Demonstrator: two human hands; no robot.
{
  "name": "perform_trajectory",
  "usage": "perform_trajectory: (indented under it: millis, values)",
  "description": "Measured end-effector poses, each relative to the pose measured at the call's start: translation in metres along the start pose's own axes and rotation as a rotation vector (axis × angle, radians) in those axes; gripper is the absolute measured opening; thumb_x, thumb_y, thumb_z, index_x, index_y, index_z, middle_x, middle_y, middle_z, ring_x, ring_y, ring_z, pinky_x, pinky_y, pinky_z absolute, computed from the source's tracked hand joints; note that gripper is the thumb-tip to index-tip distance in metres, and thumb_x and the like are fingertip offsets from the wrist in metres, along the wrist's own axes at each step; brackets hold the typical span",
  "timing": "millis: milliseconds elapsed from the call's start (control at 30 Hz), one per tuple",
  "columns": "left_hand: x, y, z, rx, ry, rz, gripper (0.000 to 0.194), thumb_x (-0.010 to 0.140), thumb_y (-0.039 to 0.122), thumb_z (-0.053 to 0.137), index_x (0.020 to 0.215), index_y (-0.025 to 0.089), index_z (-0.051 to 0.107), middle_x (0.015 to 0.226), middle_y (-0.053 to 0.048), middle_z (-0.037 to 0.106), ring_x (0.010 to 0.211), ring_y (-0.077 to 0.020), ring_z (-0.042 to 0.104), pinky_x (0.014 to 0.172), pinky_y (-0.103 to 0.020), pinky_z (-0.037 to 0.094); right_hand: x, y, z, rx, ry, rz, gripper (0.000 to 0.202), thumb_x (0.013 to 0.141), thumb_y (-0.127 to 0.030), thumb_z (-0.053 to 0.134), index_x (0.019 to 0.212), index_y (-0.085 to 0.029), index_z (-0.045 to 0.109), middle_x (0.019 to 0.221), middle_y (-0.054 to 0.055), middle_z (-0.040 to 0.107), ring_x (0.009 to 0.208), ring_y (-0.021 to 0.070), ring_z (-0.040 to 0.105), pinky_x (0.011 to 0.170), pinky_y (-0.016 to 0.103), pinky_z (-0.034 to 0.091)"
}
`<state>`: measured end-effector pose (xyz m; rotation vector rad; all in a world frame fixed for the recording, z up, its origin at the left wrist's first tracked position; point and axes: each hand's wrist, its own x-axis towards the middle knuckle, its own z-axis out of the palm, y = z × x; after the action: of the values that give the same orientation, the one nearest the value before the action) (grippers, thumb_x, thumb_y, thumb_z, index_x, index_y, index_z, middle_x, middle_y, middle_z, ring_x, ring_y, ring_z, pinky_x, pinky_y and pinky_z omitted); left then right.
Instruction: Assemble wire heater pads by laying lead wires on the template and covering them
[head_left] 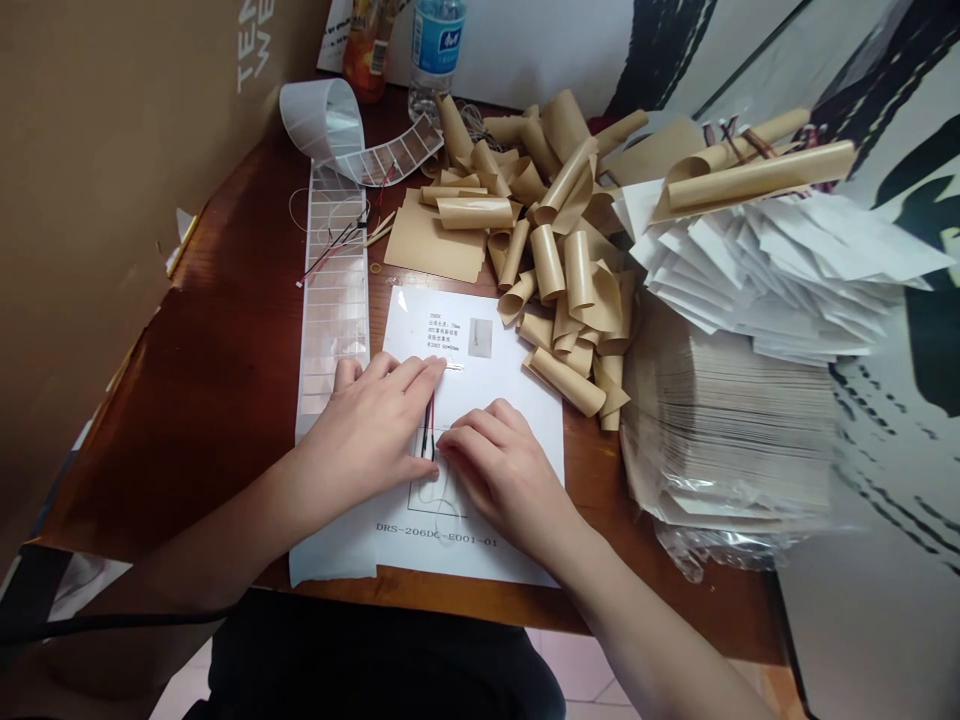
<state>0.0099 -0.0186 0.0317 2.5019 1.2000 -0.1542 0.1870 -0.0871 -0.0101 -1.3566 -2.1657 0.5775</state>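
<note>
A printed sheet lies on the brown table, with text, a small picture and a drawn outline. Thin red and black wires run down the sheet between my hands, and a pale thin loop lies below them. My left hand rests over the wires with its fingers stretched out, its index fingertip by the upper end and its thumb near the lower end. Right of the wires, my right hand has its fingers curled together in a pinch at the lower end; what is between the fingertips is too small to make out.
A label strip curls up at the left, with another wire bundle on it. Rolled brown papers heap behind the sheet. Stacked papers stand right. A water bottle and an orange bottle are at the back.
</note>
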Motion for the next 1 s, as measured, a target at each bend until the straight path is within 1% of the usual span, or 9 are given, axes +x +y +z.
perform_trajectory:
  millis: [167,267,367,500,633,700,767,900,1000]
  values:
    - [0.0,-0.001,0.0,-0.006,0.0,0.0,0.086,0.077,0.045,0.078,0.148,0.017,0.038,0.136,-0.012,0.06,0.115,-0.033,0.049,0.09,-0.044,0.031,0.001,0.002,-0.001,0.028,0.0,-0.003,0.013,0.096,-0.013,0.054,0.094,-0.019,0.065,0.088,0.007,0.068,0.08,0.0209,0.046,0.071,0.036,0.044]
    - [0.0,-0.001,0.0,-0.004,-0.018,-0.001,0.088,0.076,0.045,0.078,0.148,0.016,0.037,0.137,-0.012,0.059,0.116,-0.0327,0.049,0.09,-0.044,0.031,0.001,0.002,0.0,0.021,-0.001,0.0,0.014,0.098,-0.015,0.052,0.092,-0.019,0.064,0.088,0.007,0.067,0.08,0.0209,0.045,0.071,0.036,0.044]
    - [0.0,-0.001,0.0,0.001,-0.011,0.003,0.088,0.077,0.046,0.078,0.148,0.015,0.038,0.137,-0.012,0.059,0.116,-0.0325,0.049,0.09,-0.044,0.031,0.001,0.002,0.003,0.027,0.009,0.009,0.015,0.097,-0.014,0.052,0.089,-0.019,0.063,0.087,0.007,0.066,0.08,0.021,0.046,0.071,0.036,0.044]
    - [0.0,-0.001,0.0,0.009,0.001,0.012,0.084,0.079,0.043,0.076,0.148,0.015,0.038,0.136,-0.012,0.059,0.116,-0.0324,0.05,0.09,-0.043,0.032,0.002,0.002,0.006,0.066,0.02,0.033,0.014,0.094,-0.012,0.054,0.089,-0.019,0.064,0.087,0.007,0.065,0.081,0.021,0.047,0.073,0.036,0.045]
    - [0.0,0.0,-0.001,0.011,-0.008,0.008,0.083,0.079,0.042,0.076,0.148,0.014,0.038,0.137,-0.013,0.059,0.115,-0.0319,0.049,0.09,-0.044,0.031,0.004,0.002,0.009,0.084,0.073,0.04,0.012,0.09,-0.011,0.06,0.086,-0.018,0.068,0.084,0.006,0.062,0.079,0.0202,0.048,0.071,0.035,0.045]
    - [0.0,0.0,-0.001,0.012,-0.01,0.01,0.083,0.08,0.042,0.075,0.148,0.013,0.038,0.137,-0.013,0.058,0.115,-0.0315,0.049,0.089,-0.044,0.031,0.005,0.002,0.01,0.088,0.094,0.067,0.012,0.087,-0.01,0.063,0.084,-0.018,0.071,0.082,0.006,0.06,0.078,0.0198,0.049,0.069,0.035,0.045]
    - [0.0,0.0,0.0,0.013,-0.016,0.013,0.084,0.08,0.043,0.075,0.148,0.013,0.037,0.136,-0.012,0.059,0.115,-0.0314,0.048,0.089,-0.044,0.031,0.005,0.002,0.009,0.093,0.085,0.103,0.012,0.086,-0.01,0.065,0.083,-0.018,0.072,0.081,0.005,0.059,0.077,0.0197,0.049,0.068,0.035,0.045]
    - [0.001,-0.002,0.0,0.009,-0.028,0.014,0.086,0.078,0.045,0.077,0.148,0.014,0.037,0.135,-0.011,0.059,0.115,-0.0317,0.048,0.089,-0.045,0.032,0.006,0.003,0.003,0.133,0.036,0.125,0.015,0.089,-0.011,0.061,0.088,-0.02,0.072,0.083,0.005,0.061,0.08,0.0205,0.053,0.07,0.036,0.047]
    - [0.001,-0.005,-0.002,-0.009,-0.043,0.018,0.088,0.077,0.048,0.077,0.149,0.016,0.036,0.135,-0.01,0.058,0.116,-0.0313,0.048,0.09,-0.045,0.032,0.006,0.004,-0.002,0.15,0.048,0.135,0.015,0.092,-0.013,0.058,0.093,-0.021,0.071,0.085,0.006,0.061,0.081,0.0206,0.056,0.071,0.036,0.049]
